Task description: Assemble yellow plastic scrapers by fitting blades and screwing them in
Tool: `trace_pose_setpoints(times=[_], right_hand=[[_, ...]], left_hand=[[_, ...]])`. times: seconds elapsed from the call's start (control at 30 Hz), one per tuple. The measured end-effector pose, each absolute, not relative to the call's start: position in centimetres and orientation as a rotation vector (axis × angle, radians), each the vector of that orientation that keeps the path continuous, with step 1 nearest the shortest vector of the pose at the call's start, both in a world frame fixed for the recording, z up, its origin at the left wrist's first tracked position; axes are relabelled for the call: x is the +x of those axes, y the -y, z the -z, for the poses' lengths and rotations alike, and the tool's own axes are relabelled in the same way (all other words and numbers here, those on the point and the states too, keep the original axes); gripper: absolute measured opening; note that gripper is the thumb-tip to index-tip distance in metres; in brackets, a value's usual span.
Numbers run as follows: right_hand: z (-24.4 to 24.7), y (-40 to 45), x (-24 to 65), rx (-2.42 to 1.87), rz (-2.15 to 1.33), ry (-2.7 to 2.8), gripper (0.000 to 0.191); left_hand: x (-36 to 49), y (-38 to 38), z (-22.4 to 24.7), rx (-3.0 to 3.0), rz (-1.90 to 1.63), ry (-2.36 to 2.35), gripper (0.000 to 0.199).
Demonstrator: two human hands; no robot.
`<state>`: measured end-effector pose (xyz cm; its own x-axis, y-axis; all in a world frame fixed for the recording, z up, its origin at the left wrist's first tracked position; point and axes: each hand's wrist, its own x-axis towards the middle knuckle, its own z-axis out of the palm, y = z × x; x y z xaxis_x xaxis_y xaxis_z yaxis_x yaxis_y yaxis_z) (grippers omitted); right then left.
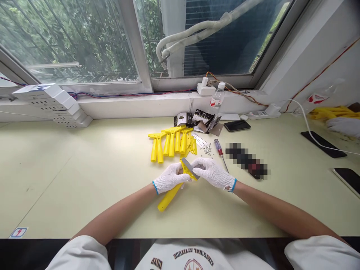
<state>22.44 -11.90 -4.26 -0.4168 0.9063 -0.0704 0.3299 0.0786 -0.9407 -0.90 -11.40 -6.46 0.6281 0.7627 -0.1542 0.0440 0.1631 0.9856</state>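
My left hand [171, 177], in a white glove, is closed round the head of a yellow scraper [169, 198], whose handle points down and left. A flat grey piece [189, 167] lies along that head. White-gloved too, my right hand [212, 173] pinches the grey piece from the right. Beyond my hands are several yellow scrapers [159, 149] and smaller yellow parts [194, 145]. Small screws [207, 151] lie scattered next to a screwdriver [218, 147] with a red and blue handle.
Black packaging [206, 119], a plastic bottle [216, 98] and a black phone [237, 125] are at the back. White boxes [62, 107] are stacked at the back left. A pixelated object [247, 159] lies right of the screwdriver; more phones [323, 144] are farther right.
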Motion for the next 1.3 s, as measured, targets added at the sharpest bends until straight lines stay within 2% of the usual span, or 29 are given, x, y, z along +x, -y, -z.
trace_pose_setpoints(times=[0.3,0.47,0.93,1.07,1.3], right_hand=[[4.4,11.8,22.6,-1.171,-1.37,1.763,0.028],[4.6,11.6,22.7,-1.188,-1.377,1.76,0.029],[4.3,10.9,22.8,-1.242,-1.365,1.767,0.021],[4.0,9.7,23.9,-1.393,-1.103,1.872,0.022],[4.5,10.9,23.2,-1.755,-0.484,2.441,0.036]], left_hand=[[-1.0,11.4,5.8,1.334,-0.565,-0.766,0.029],[-1.0,11.4,6.1,1.339,-0.577,-0.721,0.034],[-0.8,11.5,5.5,1.348,-0.582,-0.736,0.032],[-0.8,11.5,4.9,1.312,-0.585,-0.724,0.034],[-1.7,10.8,6.1,1.097,-0.772,-0.756,0.034]])
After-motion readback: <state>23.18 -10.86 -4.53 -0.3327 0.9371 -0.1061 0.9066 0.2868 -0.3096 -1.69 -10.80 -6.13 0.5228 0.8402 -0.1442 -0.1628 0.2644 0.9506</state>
